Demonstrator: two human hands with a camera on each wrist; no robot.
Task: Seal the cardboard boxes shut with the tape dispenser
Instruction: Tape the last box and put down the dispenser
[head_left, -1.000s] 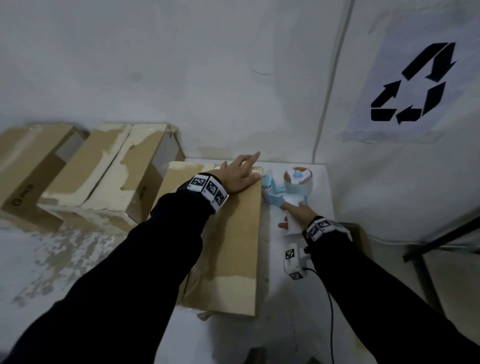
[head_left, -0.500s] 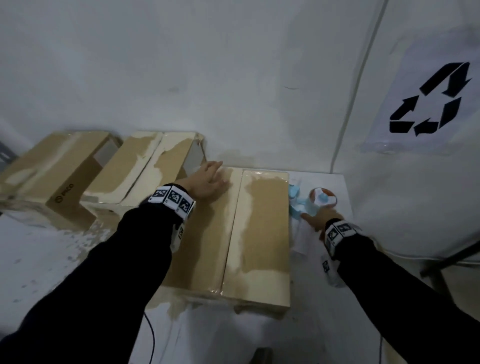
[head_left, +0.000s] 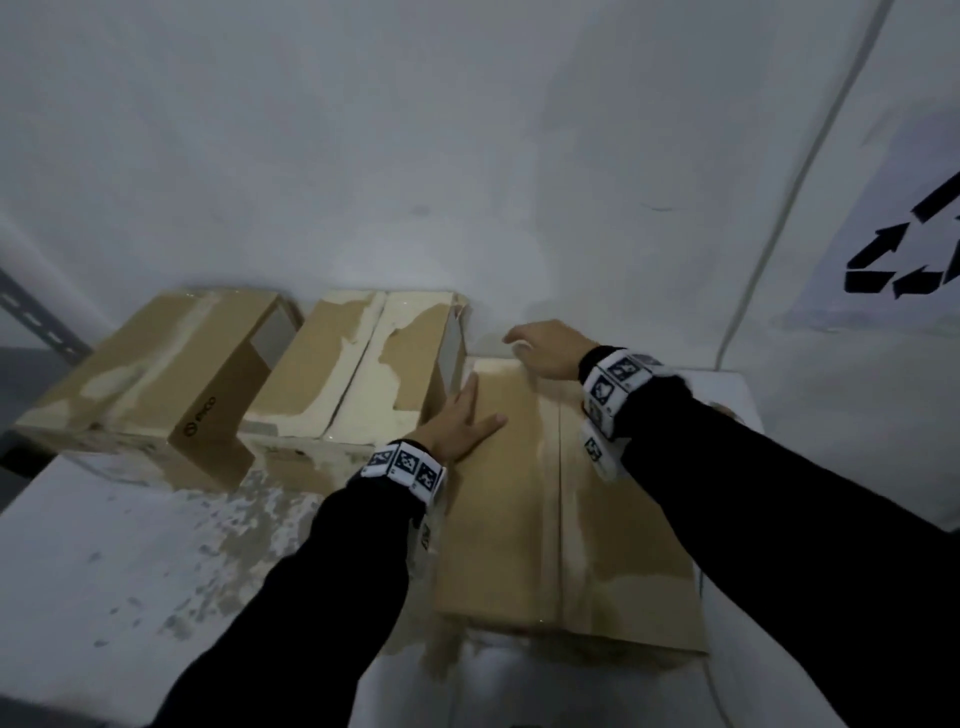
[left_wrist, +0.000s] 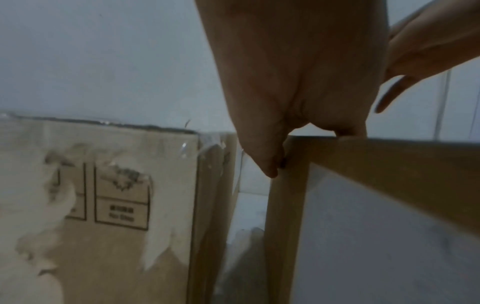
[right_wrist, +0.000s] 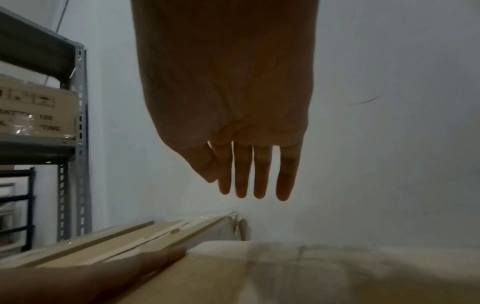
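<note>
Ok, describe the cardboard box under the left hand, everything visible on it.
The cardboard box is brown and long, lying flat on the white table. Its two top flaps are closed, meeting at a lengthwise seam, with pale patches where the surface looks stripped. The left hand rests flat on its left flap; the right hand hovers above its far end. Another worn box stands at its left.

Both hands at the near cardboard box

The left hand (head_left: 462, 423) lies flat on the near box (head_left: 524, 499), fingers straight; the right hand (head_left: 550, 349) hovers beyond it, over the box's far edge.
</note>
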